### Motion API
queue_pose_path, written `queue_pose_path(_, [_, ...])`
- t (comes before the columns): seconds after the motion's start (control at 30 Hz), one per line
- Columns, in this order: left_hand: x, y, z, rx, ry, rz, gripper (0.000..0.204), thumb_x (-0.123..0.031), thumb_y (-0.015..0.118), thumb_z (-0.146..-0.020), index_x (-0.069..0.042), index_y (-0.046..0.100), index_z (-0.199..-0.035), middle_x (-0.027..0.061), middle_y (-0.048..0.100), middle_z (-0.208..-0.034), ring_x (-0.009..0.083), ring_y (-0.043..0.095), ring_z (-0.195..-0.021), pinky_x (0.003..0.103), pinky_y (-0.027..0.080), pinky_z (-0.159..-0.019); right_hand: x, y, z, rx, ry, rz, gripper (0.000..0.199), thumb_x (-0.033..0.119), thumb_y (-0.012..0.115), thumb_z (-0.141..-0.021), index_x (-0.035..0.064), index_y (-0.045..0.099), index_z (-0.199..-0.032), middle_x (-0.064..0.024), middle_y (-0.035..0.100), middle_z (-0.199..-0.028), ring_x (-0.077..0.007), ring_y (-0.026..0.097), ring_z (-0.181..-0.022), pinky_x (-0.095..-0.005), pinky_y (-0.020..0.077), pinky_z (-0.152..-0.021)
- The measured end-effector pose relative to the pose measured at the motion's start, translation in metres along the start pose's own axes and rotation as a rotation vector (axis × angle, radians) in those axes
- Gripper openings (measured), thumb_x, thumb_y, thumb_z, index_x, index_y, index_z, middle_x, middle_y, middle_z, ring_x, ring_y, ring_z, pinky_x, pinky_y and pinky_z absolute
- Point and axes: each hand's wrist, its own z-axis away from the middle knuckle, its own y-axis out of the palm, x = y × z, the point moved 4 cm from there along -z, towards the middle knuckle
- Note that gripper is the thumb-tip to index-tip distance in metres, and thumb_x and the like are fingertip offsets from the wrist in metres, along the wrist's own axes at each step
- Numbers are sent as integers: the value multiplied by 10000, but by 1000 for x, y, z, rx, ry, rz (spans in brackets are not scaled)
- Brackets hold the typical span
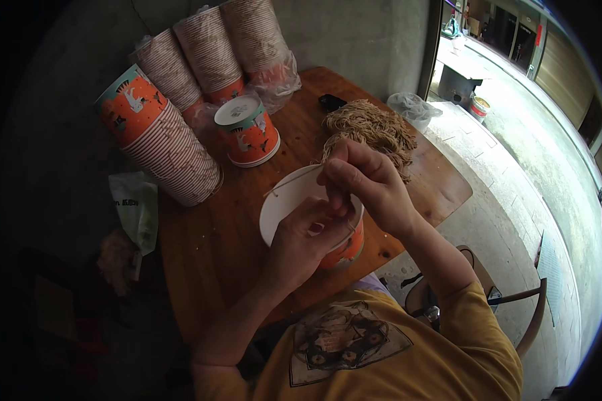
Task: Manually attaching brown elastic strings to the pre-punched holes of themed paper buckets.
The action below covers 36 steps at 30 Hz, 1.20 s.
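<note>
A paper bucket (293, 196) with a white inside and an orange, patterned outside stands open end up on the table in front of me. A thin tan cord (289, 182) runs over its mouth, its short end lying past the left rim. Above the far right of the mouth, my right hand (364, 175) is closed in a pinch on the cord. My left hand (304, 234) is in front of the mouth, its fingers pinched together close to the right fingertips, with a bit of cord beside them. The exact grip there is partly hidden by the fingers.
A heap of tan cords (374, 130) lies at the table's far right. Beyond the bucket stands an upside-down orange bucket (249, 134). A leaning stack of buckets (170, 150) is at left, with plastic-wrapped stacks (211, 53) behind. A chair (532, 314) stands at right.
</note>
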Motion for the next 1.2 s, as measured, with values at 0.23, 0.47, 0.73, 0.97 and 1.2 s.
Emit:
queue_pose_path(0.23, [18, 2, 38, 52, 63, -474, 169, -150, 591, -863, -14, 629, -957, 135, 636, -952, 286, 646, -882, 391, 500, -728, 28, 12, -11, -104, -180, -169, 221, 236, 437, -975, 60, 507, -862, -30, 546, -646, -94, 515, -544, -214, 404, -487])
queue_pose_path(0.47, [-32, -3, 51, -302, 348, -505, 158, -117, 600, -862, -40, 622, -998, 120, 638, -884, 269, 628, -767, 380, 473, -766, 19, 34, -15, -111, -76, -257, 230, 247, 439, -977, 49, 522, -895, -27, 561, -659, -93, 534, -542, -208, 425, -490])
queue_pose_path(0.73, [-31, -6, 51, -277, 551, -879, 45, -86, 599, -832, -61, 571, -807, 46, 569, -722, 238, 577, -719, 384, 422, -809, 18, 49, -20, -99, -108, -275, 194, 211, 432, -981, 61, 495, -874, -35, 521, -606, -102, 476, -485, -205, 378, -452])
queue_pose_path(0.97, [-33, -65, 42, -235, 332, -552, 180, -173, 576, -897, -29, 534, -996, 119, 552, -866, 235, 563, -810, 351, 433, -795, 12, 16, -53, -32, 30, -218, 365, 264, 454, -968, 21, 466, -1241, -93, 610, -1131, -142, 619, -930, -241, 497, -754])
queue_pose_path(1.2, [-157, -227, -60, -354, 315, -265, 309, -191, 573, -904, -44, 542, -1174, 44, 608, -1033, 119, 578, -933, 262, 472, -822, -15, 44, -120, 202, -343, -53, 724, 392, 497, -931, 55, 136, -1460, -142, 259, -1473, -257, 327, -1327, -387, 245, -1084])
